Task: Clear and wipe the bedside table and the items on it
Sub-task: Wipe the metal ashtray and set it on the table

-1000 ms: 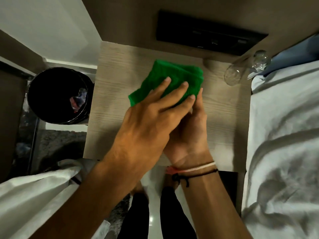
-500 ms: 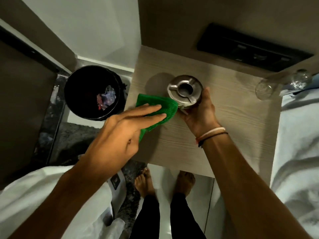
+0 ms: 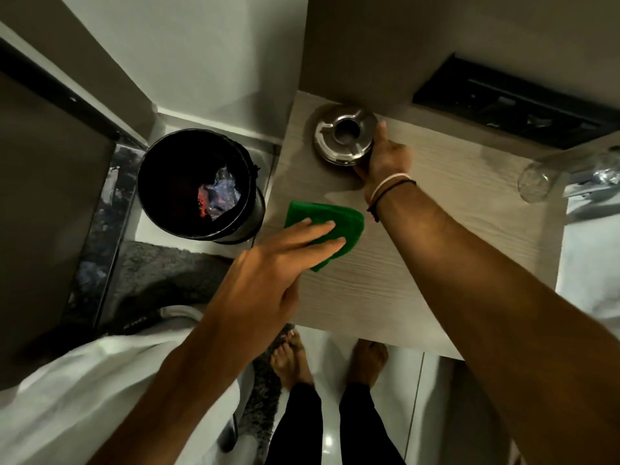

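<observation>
Two things touched: left grip (image 3: 268, 273) flat on green cloth (image 3: 339, 216), right grip (image 3: 385, 159) curled round steel ashtray (image 3: 344, 134).

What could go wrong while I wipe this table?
The glass sits at the table's right edge; a wide sweep of the cloth under your left hand could knock it off. Your right hand grips the ashtray near the far left corner; a slip might send it off the edge.

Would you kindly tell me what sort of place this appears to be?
Probably a hotel bedroom, though I can't be certain: a wooden bedside table sits beside white bedding, a black switch panel is set into the wall above it, and a metal ashtray is at the table's far corner.
</observation>
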### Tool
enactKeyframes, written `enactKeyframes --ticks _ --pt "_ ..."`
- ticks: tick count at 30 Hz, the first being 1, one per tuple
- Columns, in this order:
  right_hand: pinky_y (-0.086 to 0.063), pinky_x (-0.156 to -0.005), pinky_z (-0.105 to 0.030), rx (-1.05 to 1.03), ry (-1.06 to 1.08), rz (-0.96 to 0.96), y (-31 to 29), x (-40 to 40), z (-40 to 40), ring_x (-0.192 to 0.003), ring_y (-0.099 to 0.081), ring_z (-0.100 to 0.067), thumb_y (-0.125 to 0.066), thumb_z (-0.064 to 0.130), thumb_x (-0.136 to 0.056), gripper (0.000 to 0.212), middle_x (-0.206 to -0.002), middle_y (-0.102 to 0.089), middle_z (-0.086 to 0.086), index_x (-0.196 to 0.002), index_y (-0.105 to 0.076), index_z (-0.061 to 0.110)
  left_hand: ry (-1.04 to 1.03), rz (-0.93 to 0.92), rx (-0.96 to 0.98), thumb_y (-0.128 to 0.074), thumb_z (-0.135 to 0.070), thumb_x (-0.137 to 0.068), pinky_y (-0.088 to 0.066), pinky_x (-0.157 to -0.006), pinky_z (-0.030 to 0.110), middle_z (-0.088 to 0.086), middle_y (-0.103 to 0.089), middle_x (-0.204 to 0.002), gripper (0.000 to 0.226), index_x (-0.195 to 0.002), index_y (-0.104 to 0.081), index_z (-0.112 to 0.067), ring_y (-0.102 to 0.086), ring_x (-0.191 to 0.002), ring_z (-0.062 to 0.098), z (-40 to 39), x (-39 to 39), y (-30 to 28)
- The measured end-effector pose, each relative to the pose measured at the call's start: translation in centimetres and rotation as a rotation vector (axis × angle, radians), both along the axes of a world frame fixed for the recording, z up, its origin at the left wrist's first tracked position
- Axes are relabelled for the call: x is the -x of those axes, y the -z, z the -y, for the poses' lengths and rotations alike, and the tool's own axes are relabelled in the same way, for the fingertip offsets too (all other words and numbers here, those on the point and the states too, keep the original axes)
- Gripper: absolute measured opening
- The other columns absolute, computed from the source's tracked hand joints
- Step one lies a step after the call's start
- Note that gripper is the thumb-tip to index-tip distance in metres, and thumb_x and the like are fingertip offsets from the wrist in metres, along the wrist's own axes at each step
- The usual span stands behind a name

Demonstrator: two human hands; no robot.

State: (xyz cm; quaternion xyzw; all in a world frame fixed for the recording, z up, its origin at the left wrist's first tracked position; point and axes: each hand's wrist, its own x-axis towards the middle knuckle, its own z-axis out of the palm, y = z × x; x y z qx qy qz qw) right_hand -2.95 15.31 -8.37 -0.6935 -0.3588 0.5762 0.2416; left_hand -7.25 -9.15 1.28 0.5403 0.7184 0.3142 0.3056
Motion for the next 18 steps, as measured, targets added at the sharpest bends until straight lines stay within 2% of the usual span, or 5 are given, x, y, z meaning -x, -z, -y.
enactKeyframes --ticks 2,6,10,13,18 --pt "-0.057 -0.090 -0.057 -0.058 -0.053 0.125 0.4 -0.3 -0.2 -0.081 -0.061 -0.030 -0.061 0.049 -0.094 0.047 -0.082 -0.060 -0.012 -0.060 -0.046 0.020 0.003 -0.002 -0.008 -0.057 0.023 -0.080 -0.041 -0.116 0.040 0.000 -0.053 -0.148 0.071 -0.136 -0.059 -0.019 -0.043 -0.142 0.017 -0.3 0.2 0.3" --pt "-0.061 -0.077 -0.049 -0.117 0.029 0.245 0.0 0.3 -0.2 -0.074 -0.070 -0.033 -0.071 0.044 -0.089 0.055 -0.056 -0.059 -0.004 -0.047 -0.050 0.016 -0.018 -0.027 -0.030 -0.058 0.026 -0.079 -0.043 -0.113 0.046 0.002 -0.054 -0.146 0.070 -0.134 -0.060 -0.017 -0.045 -0.141 0.021 -0.9 0.5 0.7" --pt "-0.054 -0.068 -0.032 -0.214 -0.101 0.366 0.9 -0.5 0.1 -0.073 -0.069 -0.029 -0.070 0.044 -0.090 0.048 -0.067 -0.066 -0.010 -0.055 -0.059 0.014 -0.066 -0.143 -0.035 -0.052 0.022 -0.078 -0.039 -0.115 0.047 0.005 -0.054 -0.146 0.069 -0.135 -0.059 -0.016 -0.045 -0.141 0.025 -1.5 0.7 0.8" --pt "-0.060 -0.075 -0.039 -0.188 -0.095 0.325 1.3 -1.1 0.2 -0.080 -0.073 -0.031 -0.074 0.044 -0.086 0.039 -0.071 -0.069 -0.009 -0.063 -0.062 0.015 -0.043 -0.324 -0.004 -0.047 0.007 -0.080 -0.048 -0.105 0.056 0.009 -0.052 -0.147 0.060 -0.136 -0.058 -0.014 -0.046 -0.139 0.032 -4.0 1.0 0.5" --pt "-0.061 -0.083 -0.052 -0.137 -0.051 0.203 1.0 -1.8 0.1 -0.094 -0.072 -0.039 -0.081 0.035 -0.082 0.044 -0.072 -0.058 -0.003 -0.059 -0.046 0.024 -0.035 -0.497 0.200 -0.053 0.016 -0.085 -0.044 -0.110 0.051 -0.004 -0.036 -0.160 0.074 -0.146 -0.046 -0.025 -0.024 -0.151 0.022 -11.1 0.9 1.6"
